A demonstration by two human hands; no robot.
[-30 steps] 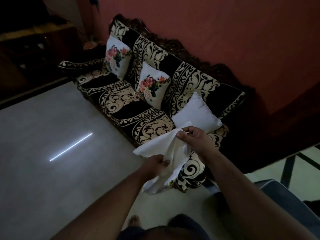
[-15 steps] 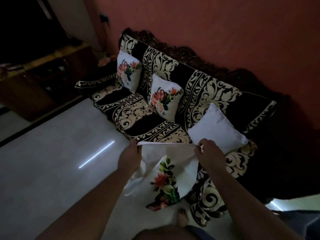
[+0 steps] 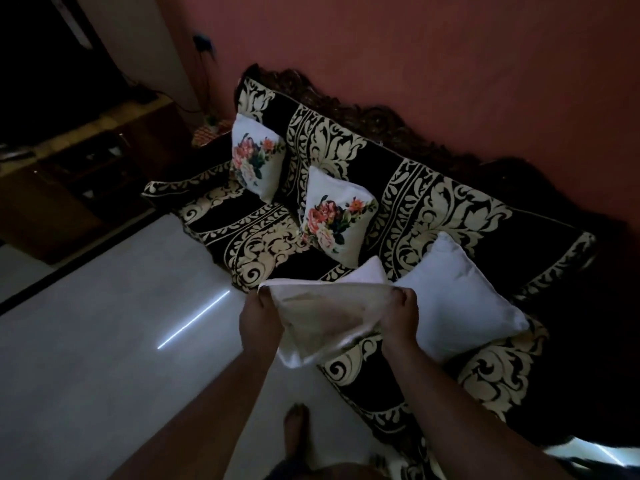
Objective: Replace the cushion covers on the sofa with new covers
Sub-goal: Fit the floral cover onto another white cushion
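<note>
I hold a white cushion cover (image 3: 329,313) stretched between both hands above the sofa's front edge. My left hand (image 3: 259,317) grips its left corner and my right hand (image 3: 400,315) grips its right corner; its mouth gapes open between them. A bare white cushion (image 3: 457,296) leans on the black-and-cream patterned sofa (image 3: 433,209), just right of my right hand. Two cushions in floral covers stand further along the seat, one in the middle (image 3: 337,216) and one at the far end (image 3: 256,157).
Pale tiled floor (image 3: 104,341) spreads left of the sofa, with a bright light streak on it. My bare foot (image 3: 296,431) stands close to the sofa front. A dark wooden cabinet (image 3: 69,174) sits at the far left. A red wall backs the sofa.
The cover has turned from hanging with its flower print towards me to being pulled wide open at its mouth. Both hands moved apart and up towards the bare cushion.
</note>
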